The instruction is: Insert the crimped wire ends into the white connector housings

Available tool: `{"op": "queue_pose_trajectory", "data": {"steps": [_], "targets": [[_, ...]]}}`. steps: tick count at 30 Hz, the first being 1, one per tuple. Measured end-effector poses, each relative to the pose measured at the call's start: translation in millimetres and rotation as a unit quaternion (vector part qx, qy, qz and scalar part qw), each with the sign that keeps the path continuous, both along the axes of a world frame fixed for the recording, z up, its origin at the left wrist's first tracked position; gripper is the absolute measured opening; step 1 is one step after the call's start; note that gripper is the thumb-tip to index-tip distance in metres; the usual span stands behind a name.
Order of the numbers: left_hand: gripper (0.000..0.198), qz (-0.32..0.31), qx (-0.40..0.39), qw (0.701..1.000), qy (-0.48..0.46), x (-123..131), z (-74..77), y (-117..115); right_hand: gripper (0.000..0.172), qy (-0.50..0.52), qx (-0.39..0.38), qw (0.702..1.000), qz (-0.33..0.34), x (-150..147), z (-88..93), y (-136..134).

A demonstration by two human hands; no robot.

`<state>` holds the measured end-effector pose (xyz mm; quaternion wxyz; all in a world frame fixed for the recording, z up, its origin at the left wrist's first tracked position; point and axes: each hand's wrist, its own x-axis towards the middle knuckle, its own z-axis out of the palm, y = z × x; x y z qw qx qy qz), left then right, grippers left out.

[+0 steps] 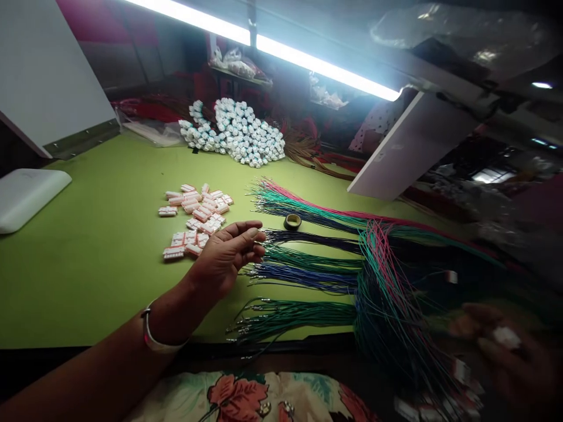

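Observation:
My left hand (226, 256) is over the middle of the table, thumb and fingers pinched together. Its fingertips are at the metal-tipped ends of the black wires (316, 239); whether a wire is between them is hidden. Below them lie green wires (316, 258) and blue wires (308, 276), with another green bundle (303, 315) nearer the front edge. At the far right, my right hand (514, 357) is dim and smeared, its fingers closed around a small white connector (506, 337). Loose white-and-orange connectors (202, 214) are scattered behind and left of my left hand.
A roll of tape (292, 221) stands beside pink, teal and dark wires (308, 205). Many white connectors (250, 135) are heaped at the back. Finished-looking connectors (461, 372) hang at the lower right. A white box-like object (33, 196) sits left; a lamp tube (325, 67) crosses above.

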<state>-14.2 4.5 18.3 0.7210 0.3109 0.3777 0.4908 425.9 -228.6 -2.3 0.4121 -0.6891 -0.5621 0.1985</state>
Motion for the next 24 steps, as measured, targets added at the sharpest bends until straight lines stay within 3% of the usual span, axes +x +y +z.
{"op": "queue_pose_trajectory", "data": {"steps": [3,6,9,11,13,16,18,21,24], "targets": [[0.014,-0.001,-0.005,1.000,-0.001,-1,2.2,0,0.039,0.057,-0.124,0.991,-0.001,10,-8.5,-18],[0.014,-0.003,-0.006,1.000,-0.002,-4,7.1,2,0.032,0.047,-0.221,0.973,0.055,9,10.9,-14],[0.013,0.003,0.003,1.000,-0.006,-9,13.5,5,0.027,-0.083,-0.209,0.973,0.058,-22,43.0,12],[0.013,0.007,0.014,1.000,-0.014,-10,18.1,5,0.027,-0.179,-0.123,0.976,0.033,-62,59.6,36],[0.015,0.006,0.025,0.999,-0.023,-11,23.4,3,0.020,-0.226,-0.040,0.970,0.080,-111,65.9,60],[0.018,0.004,0.030,0.999,-0.025,-13,33.6,-5,0.010,-0.275,-0.048,0.937,0.212,-180,55.9,89],[0.019,0.008,0.026,0.999,-0.027,-18,40.5,-11,0.011,-0.342,-0.081,0.911,0.214,-210,41.5,102],[0.017,0.010,0.028,0.999,-0.019,-33,45.2,-17,0.012,-0.408,-0.127,0.885,0.184,-225,20.3,115],[0.013,0.036,0.036,0.999,0.011,-56,39.2,-14,0.016,-0.411,-0.122,0.877,0.215,-218,7.7,119]]}}
